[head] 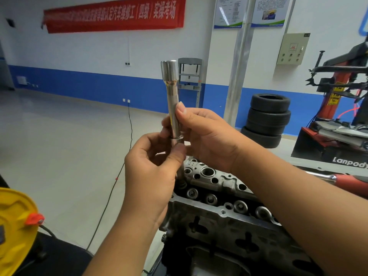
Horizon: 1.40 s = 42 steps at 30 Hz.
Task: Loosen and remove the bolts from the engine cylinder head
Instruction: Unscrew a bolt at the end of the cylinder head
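A long chrome socket stands upright in mid-air above the engine cylinder head. My right hand pinches its lower part between thumb and fingers. A dark bolt hangs out of the socket's bottom end, its shank reaching down to just over the head's left end. My left hand grips the bolt just under the socket, thumb pressed against the shank. The bolt's head is hidden inside the socket. Valve springs and open holes show along the cylinder head's top.
A red-handled wrench lies behind my right forearm. A stack of tyres and a red tyre changer stand at the right. A yellow disc sits at lower left. A black cable crosses the floor.
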Motion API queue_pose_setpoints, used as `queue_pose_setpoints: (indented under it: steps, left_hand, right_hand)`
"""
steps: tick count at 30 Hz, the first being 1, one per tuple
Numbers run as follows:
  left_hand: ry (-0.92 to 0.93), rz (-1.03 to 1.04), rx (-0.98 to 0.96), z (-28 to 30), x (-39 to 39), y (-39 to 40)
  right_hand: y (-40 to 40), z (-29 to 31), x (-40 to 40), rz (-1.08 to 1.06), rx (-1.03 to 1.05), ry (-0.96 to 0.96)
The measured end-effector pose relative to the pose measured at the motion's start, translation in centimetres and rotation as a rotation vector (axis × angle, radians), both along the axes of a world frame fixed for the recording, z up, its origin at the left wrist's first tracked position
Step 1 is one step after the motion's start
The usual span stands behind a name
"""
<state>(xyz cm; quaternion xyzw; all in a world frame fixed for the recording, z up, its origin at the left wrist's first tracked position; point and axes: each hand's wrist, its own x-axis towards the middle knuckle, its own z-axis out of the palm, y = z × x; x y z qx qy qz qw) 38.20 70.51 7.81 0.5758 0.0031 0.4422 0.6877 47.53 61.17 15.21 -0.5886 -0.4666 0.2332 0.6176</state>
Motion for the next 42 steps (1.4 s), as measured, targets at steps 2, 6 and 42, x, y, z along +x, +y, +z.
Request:
queue_pose_setpoints:
  steps: [2, 6, 42]
  left_hand:
    - [0.009, 0.018, -0.004, 0.1, -0.2, -0.1]
    - [0.03, 0.011, 0.032, 0.2, -0.2, -0.1]
    - [0.052, 0.188, 0.144, -0.6, 0.4, -0.1]
  right_hand:
    - [0.0, 0.0, 0.0, 0.011, 0.017, 0.019]
    - [-0.2, -0.1, 0.2, -0.008, 0.069, 0.018]
    - [-0.3, -0.1, -0.3, -0.003, 0.009, -0.063]
